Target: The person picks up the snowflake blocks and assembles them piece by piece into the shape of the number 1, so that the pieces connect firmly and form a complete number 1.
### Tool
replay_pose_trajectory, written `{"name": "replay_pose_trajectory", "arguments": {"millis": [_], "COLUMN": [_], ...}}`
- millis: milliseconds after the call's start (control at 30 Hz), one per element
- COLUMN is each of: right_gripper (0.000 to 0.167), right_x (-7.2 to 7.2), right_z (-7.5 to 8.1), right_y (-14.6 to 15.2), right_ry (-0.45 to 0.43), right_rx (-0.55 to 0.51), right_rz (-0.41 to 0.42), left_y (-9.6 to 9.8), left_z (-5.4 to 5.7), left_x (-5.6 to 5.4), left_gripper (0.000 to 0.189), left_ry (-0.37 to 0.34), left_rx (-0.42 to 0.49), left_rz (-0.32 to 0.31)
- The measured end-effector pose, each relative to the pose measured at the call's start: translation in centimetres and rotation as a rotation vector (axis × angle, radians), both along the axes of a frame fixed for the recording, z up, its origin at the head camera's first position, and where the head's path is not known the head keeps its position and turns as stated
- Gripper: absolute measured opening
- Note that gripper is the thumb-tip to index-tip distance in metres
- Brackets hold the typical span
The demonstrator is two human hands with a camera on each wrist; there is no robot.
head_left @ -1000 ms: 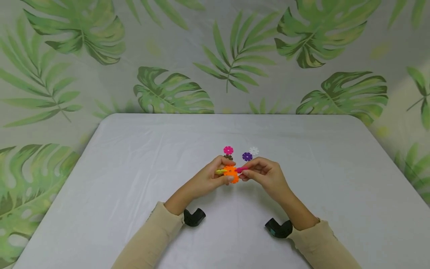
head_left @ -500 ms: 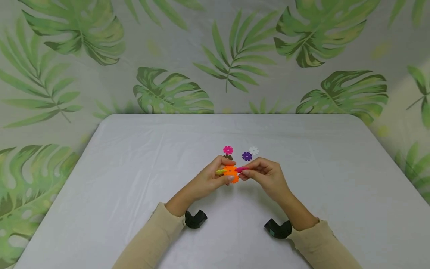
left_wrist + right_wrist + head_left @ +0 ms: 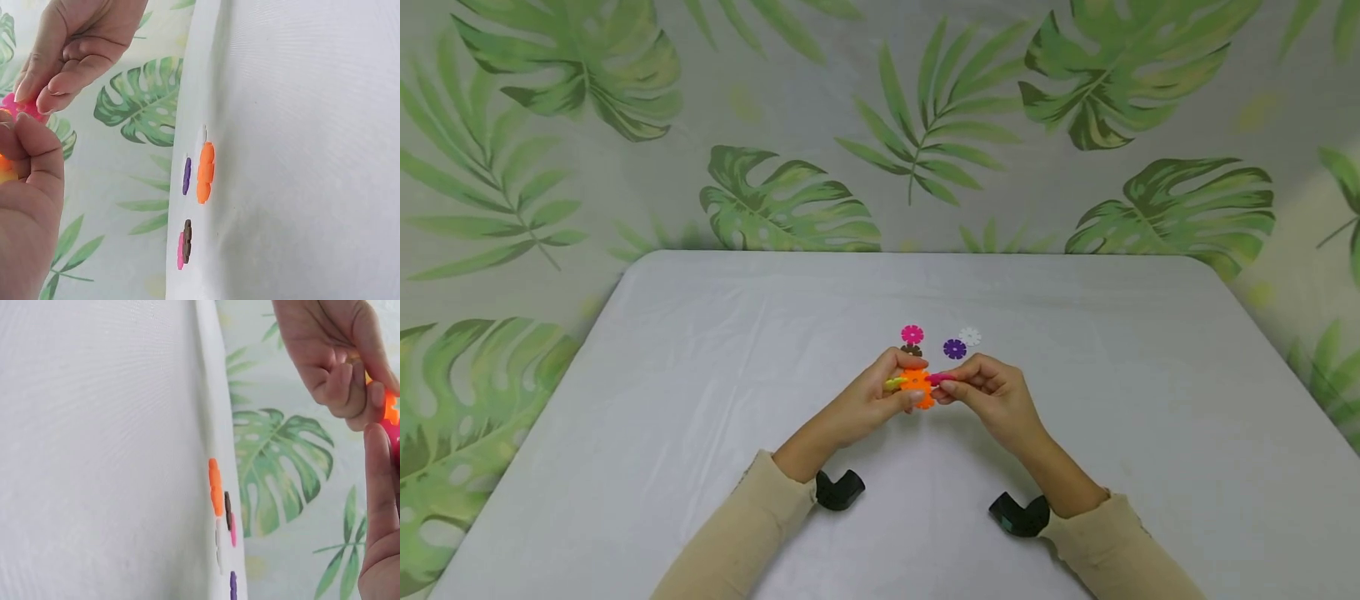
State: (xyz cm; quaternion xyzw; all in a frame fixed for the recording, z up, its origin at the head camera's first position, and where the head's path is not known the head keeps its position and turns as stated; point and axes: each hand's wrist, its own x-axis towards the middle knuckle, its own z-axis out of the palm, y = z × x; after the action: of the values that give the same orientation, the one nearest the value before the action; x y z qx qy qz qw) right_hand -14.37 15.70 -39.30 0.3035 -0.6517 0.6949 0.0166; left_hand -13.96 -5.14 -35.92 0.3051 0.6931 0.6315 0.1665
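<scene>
My left hand (image 3: 878, 390) pinches an orange notched snowflake disc (image 3: 915, 380) between thumb and fingers, raised over the table. A yellow disc (image 3: 892, 383) sticks out of its left side, seen edge-on. From the right, my right hand (image 3: 996, 390) pinches a pink disc (image 3: 938, 378) edge-on, its rim right at the orange disc's edge. In the right wrist view, the held pink disc (image 3: 392, 434) and orange disc (image 3: 391, 407) meet between the fingertips. My fingers cover much of the held pieces.
On the white table (image 3: 700, 333) beyond my hands lie a pink disc (image 3: 912, 334), a brown disc (image 3: 911, 351), a purple disc (image 3: 955, 349) and a white disc (image 3: 970, 336). Another orange disc (image 3: 205, 173) lies nearer. A leaf-patterned cloth (image 3: 790, 200) hangs behind.
Both hands keep their grips on the discs in nearly the same place. The head view has shifted slightly.
</scene>
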Motion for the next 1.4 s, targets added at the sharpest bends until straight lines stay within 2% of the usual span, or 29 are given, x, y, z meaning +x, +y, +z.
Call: {"name": "replay_pose_trajectory", "arguments": {"millis": [167,433,733,967,1167,1267,1400], "right_gripper": [0.006,0.006,0.009,0.009,0.010,0.011,0.012], "right_x": [-0.1,0.0,0.0,0.0,0.0,0.0,0.1], "right_z": [0.1,0.1,0.1,0.0,0.0,0.1,0.2], "right_y": [0.0,0.0,-0.2,-0.2,-0.2,-0.2,-0.1], "right_ry": [0.048,0.054,0.081,0.046,0.027,0.030,0.032], "right_rx": [0.031,0.027,0.075,0.062,0.032,0.029,0.035], "right_rz": [0.016,0.016,-0.009,0.009,0.046,0.049,0.045], "left_y": [-0.1,0.1,0.2,-0.1,-0.2,-0.1,0.1], "left_z": [-0.1,-0.2,-0.3,0.3,0.6,0.2,-1.3], "left_x": [0.0,-0.1,-0.1,0.1,0.0,-0.2,-1.0], "left_gripper": [0.030,0.031,0.032,0.032,0.034,0.033,0.032], "left_ry": [-0.045,-0.113,-0.161,-0.115,-0.054,-0.038,-0.023], "left_rx": [-0.009,0.007,0.012,-0.048,-0.048,-0.042,-0.028], "left_rz": [-0.004,-0.013,-0.036,-0.021,-0.011,0.006,0.035]}}
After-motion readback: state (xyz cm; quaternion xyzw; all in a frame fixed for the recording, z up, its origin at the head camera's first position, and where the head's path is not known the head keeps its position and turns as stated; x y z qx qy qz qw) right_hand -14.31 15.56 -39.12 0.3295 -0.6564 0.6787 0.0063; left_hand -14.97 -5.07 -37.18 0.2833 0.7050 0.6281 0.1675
